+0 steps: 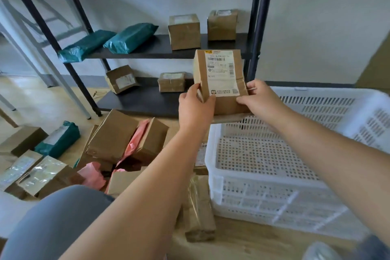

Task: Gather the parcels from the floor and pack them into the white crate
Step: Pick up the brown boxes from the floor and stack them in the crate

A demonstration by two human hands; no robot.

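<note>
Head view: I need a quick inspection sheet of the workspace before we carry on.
Surface: wooden floor, parcels scattered on it.
Job's things: labelled box held up near the far left rim of the white crate; no parcel seen inside the crate; brown boxes, pink bags and a green bag lie on the floor.
Clutter: nothing seen beyond the parcels.
Hands: left hand and right hand grip the labelled box by its lower sides.
Cables: nothing seen.
Surroundings: dark shelf rack with other parcels on it; pale wall.
</note>
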